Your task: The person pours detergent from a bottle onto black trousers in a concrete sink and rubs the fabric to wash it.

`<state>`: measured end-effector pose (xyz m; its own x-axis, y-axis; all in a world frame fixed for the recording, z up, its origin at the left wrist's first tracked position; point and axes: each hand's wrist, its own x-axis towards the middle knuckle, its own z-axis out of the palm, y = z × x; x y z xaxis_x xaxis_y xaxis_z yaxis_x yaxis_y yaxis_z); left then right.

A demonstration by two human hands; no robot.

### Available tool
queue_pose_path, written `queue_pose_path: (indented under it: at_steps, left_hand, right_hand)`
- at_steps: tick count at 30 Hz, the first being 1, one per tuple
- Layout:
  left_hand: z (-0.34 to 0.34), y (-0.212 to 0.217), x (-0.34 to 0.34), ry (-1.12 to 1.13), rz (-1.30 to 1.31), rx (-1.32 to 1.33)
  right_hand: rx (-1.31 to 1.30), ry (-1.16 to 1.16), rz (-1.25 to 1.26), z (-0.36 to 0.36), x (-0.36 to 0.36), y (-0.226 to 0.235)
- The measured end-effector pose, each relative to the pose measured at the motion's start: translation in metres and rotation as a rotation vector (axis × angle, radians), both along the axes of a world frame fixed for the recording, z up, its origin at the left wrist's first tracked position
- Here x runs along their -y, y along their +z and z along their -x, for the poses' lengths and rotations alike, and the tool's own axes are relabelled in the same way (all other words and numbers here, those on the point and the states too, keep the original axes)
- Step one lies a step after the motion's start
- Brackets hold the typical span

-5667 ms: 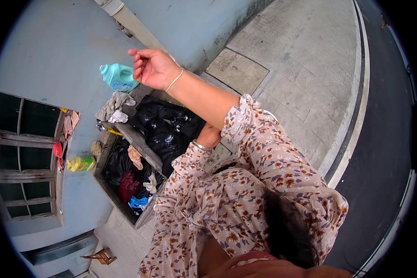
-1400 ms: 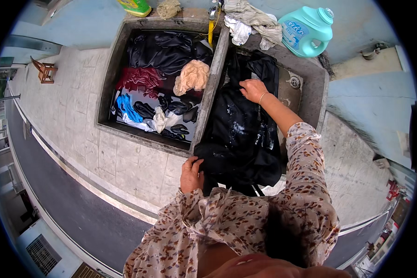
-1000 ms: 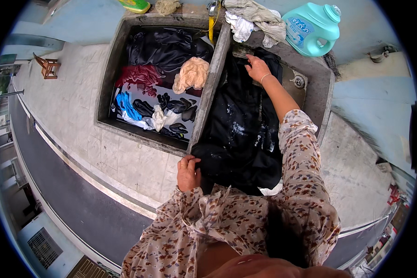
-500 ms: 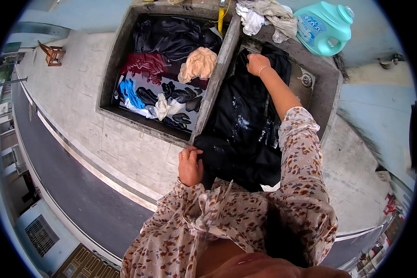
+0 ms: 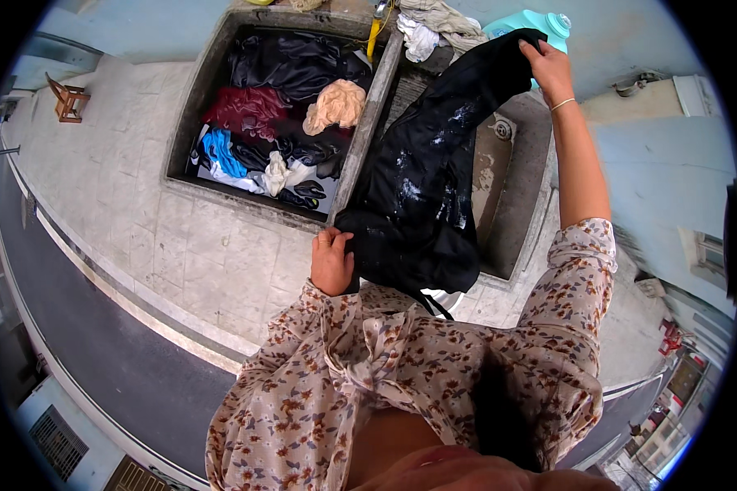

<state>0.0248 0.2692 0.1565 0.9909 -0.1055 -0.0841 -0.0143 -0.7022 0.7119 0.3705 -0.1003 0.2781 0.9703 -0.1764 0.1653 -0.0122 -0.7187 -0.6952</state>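
Observation:
A pair of black trousers (image 5: 418,180), by the look of it, streaked with white powder or foam, stretches over the right basin of the concrete sink (image 5: 540,155). My right hand (image 5: 551,72) pinches one end of the cloth and holds it up at the far right, in front of a turquoise detergent jug (image 5: 549,29). Down at the basin's near left corner, my left hand (image 5: 332,260) is closed on the trousers' other edge. Between both hands the cloth slants upward, with folds at its near end. A thin black strap (image 5: 438,306) dangles off the near side.
In the left basin (image 5: 250,204) soak dark clothes (image 5: 295,65), a maroon piece (image 5: 241,113), a peach cloth (image 5: 336,106), a blue item (image 5: 219,152) and socks. Rags (image 5: 446,20) lie beside the yellow-hosed tap (image 5: 374,33). A drain (image 5: 502,128) shows in the right basin. A wooden chair (image 5: 67,98) stands far left.
My right hand has lifted the far end of the trousers up and to the right, baring the washboard-like ridges and more of the basin floor. My left hand keeps its hold at the near corner.

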Motion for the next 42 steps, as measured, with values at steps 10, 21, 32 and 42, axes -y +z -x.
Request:
queue_pose_path:
  at_steps: [10,21,32,42]
  left_hand:
    - [0.004,-0.009,-0.014,-0.056,0.06,-0.027]
    - [0.021,-0.007,-0.014,0.084,0.157,-0.033]
    - [0.012,-0.031,-0.015,0.034,0.117,-0.098]
    - [-0.091,-0.063,0.046,-0.017,0.113,-0.15]
  right_hand:
    - [-0.941,0.899,0.134,0.193,-0.112,-0.118]
    - [-0.794,0.224,0.447,0.128,-0.117,-0.187]
    - [-0.245,0.129,0.503,0.119,-0.076,-0.189]
    - [0.083,-0.106,0.457,0.034,-0.02,-0.138]
